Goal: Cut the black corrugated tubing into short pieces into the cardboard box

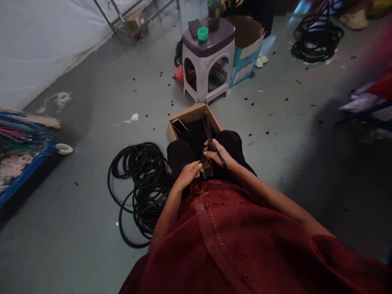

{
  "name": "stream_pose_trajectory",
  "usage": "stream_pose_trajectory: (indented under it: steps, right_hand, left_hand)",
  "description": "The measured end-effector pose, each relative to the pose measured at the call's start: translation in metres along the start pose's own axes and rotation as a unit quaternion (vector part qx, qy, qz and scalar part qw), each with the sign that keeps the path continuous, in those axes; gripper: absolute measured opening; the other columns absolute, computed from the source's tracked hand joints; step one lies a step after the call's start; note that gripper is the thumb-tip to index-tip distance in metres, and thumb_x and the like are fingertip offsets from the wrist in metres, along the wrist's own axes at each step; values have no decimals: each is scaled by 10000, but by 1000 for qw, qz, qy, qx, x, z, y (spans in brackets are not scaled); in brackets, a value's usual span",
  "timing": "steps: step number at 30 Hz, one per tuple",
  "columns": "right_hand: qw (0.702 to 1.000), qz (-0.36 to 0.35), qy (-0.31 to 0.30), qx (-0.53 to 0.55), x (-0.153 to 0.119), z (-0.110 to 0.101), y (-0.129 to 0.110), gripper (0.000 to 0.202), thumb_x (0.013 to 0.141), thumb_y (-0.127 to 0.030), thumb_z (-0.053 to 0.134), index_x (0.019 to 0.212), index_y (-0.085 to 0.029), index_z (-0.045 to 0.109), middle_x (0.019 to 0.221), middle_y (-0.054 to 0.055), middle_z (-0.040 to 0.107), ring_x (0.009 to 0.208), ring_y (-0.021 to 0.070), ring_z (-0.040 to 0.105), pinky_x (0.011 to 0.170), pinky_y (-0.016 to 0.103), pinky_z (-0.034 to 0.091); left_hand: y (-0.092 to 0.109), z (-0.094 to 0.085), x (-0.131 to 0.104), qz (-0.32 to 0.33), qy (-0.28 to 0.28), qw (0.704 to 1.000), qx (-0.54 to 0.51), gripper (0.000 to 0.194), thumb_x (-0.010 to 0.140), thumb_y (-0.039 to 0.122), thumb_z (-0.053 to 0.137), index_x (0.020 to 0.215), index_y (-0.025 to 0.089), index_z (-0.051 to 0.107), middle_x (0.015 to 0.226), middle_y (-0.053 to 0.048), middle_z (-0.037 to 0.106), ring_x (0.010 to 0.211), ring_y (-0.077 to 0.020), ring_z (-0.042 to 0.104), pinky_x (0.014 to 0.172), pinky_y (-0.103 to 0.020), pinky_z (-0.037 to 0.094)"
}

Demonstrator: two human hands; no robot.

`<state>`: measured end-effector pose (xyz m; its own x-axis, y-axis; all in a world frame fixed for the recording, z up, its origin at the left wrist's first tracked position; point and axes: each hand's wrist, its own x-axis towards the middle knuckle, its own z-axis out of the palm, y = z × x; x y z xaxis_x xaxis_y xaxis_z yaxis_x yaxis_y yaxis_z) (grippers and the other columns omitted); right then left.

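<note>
My right hand (221, 155) is closed around dark-handled scissors (208, 130), whose blades point away from me over a cardboard box (189, 111). Pinched in the fingers of my left hand (190, 174) is a short black piece (202, 158), seemingly an end of rubber tubing; it comes close to my right fingertips. The box stands between my knees and holds many small black pieces (196, 134). A phone (179, 125) leans in its left corner. Beside my left leg lies a pile of coiled black tubing (142, 163).
Ahead stands a stool (211, 45) with a green cup (202, 34) on it. Behind it are a blue carton (245, 61) and a seated person's legs. Another black coil (317, 38) lies at far right. A blue wheeled cart (27, 171) is at left. Black bits dot the floor.
</note>
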<state>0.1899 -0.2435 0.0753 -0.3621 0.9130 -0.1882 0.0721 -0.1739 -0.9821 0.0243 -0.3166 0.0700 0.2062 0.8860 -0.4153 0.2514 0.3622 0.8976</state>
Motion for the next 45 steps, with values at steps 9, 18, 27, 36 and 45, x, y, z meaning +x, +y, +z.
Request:
stream_pose_trajectory:
  steps: [9,18,27,36,45]
  right_hand:
    - [990,35,-40,-127,-23,-12,4,399,825,-461,552,1138,-217,508,846,16,626,722,164,605,663,289,480]
    - [955,29,-89,-281,-55,-14,3,416,892,-492,469,1203,-219,516,896,56,666,798,216,629,686,293,442]
    - [952,0,-131,-277,-57,-17,8,504,858,-493,542,1259,-199,458,1123,102,612,982,233,589,841,349,439]
    - [944,-19,-157,-289,-57,-15,2,540,855,-554,529,1258,-199,467,1127,99,599,973,222,580,839,345,437]
    - [942,-28,-153,-298,-57,-10,-9,519,848,-532,547,1232,-192,473,1125,106,588,982,240,576,842,357,438]
  left_hand:
    - [8,-17,-7,35,171,982,68,424,860,394,529,1225,194,614,989,-45,630,667,-93,545,593,-207,438]
    - [16,-16,-13,31,216,976,17,566,815,314,574,1362,207,476,993,-31,645,588,-67,541,550,-194,446]
    - [27,-22,-25,32,172,984,23,500,852,367,509,1306,163,558,787,1,631,563,-75,449,566,-211,392]
    - [26,-23,-29,10,46,966,-253,534,766,435,682,1171,94,616,669,37,447,489,-23,303,455,-192,194]
    - [28,-23,-30,-8,-11,941,-338,456,744,400,728,1056,78,648,631,40,424,443,-1,307,429,-160,171]
